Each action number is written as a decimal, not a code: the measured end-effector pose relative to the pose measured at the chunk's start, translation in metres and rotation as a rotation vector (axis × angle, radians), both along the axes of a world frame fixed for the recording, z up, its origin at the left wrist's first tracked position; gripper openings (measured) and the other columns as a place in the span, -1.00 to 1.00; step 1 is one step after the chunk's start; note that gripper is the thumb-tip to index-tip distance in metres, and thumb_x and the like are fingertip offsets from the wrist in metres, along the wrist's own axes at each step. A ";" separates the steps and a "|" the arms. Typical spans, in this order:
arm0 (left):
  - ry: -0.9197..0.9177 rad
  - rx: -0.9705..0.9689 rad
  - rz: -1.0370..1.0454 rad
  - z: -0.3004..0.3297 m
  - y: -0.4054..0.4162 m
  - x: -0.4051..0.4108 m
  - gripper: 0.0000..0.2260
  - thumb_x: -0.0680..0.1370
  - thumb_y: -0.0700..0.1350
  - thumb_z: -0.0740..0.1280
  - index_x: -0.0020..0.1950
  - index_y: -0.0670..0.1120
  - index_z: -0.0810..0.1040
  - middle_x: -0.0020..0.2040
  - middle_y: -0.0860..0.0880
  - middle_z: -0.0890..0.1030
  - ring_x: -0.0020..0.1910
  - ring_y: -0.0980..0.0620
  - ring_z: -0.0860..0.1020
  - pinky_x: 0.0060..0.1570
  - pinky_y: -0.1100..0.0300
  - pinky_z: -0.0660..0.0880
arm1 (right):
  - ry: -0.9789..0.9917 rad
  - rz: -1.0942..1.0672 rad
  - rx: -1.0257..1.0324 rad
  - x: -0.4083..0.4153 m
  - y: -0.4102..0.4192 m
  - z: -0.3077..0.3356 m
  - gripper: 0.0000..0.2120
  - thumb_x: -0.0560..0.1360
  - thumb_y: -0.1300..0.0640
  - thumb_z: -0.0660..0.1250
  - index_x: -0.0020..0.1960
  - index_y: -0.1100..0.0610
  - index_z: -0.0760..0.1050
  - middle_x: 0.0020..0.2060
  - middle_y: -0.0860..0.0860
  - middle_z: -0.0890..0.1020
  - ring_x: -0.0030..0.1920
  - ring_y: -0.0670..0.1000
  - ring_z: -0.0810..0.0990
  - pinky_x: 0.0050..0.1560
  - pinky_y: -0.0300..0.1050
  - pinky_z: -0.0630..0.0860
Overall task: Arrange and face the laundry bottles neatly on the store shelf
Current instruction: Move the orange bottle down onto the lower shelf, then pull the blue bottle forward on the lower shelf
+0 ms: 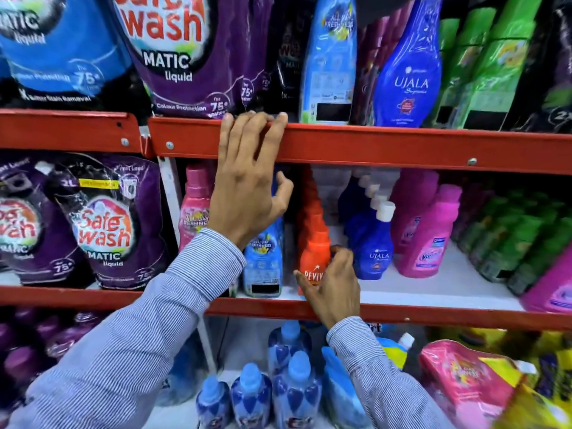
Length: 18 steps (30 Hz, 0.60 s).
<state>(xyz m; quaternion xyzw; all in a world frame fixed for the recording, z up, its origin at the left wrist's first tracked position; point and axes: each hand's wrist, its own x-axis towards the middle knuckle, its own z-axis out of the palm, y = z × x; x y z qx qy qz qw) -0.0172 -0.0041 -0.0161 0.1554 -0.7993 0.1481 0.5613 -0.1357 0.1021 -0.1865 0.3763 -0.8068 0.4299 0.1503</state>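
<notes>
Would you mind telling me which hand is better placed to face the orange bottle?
Right. The right hand already cups the orange bottle, while the left hand rests on the red shelf rail above.

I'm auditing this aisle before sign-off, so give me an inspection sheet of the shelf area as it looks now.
Surface: white middle shelf board with red front rail, partly bare on the right.
Job's things: orange plastic Revive bottle at the front of its row; small blue Ujala bottle and pink plastic bottle beside it.
Clutter: purple Safewash pouches leaning.
Grippers: left hand rests its fingers on the upper red rail; right hand wraps the orange bottle.
Cables: nothing seen.
Surroundings: blue heart-patterned bottles below.
</notes>
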 end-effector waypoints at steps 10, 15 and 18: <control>-0.023 0.011 0.075 -0.001 0.004 -0.002 -0.35 0.44 -0.04 0.32 0.52 -0.15 0.30 0.40 -0.21 0.45 0.48 -0.21 0.34 0.62 -0.23 0.09 | 0.075 -0.003 -0.040 0.006 0.017 0.015 -0.29 0.37 -0.26 0.42 0.30 0.16 0.28 0.19 0.09 0.45 0.19 0.16 0.50 0.10 0.04 0.53; -0.007 0.016 0.067 0.002 0.004 0.000 -0.39 0.46 -0.01 0.32 0.49 -0.12 0.35 0.39 -0.18 0.48 0.47 -0.19 0.37 0.63 -0.16 0.07 | 0.403 -0.047 -0.293 -0.001 0.041 0.075 -0.32 0.48 -0.10 0.35 0.50 0.16 0.26 0.47 0.10 0.37 0.49 0.12 0.31 0.50 0.03 0.25; 0.001 0.031 0.063 0.002 0.009 -0.004 -0.38 0.46 0.01 0.31 0.51 -0.12 0.34 0.44 -0.18 0.45 0.52 -0.20 0.33 0.62 -0.21 0.07 | 0.559 -0.119 -0.352 -0.010 0.051 0.123 -0.31 0.50 -0.10 0.31 0.53 0.15 0.23 0.53 0.13 0.29 0.57 0.15 0.18 0.53 0.10 0.19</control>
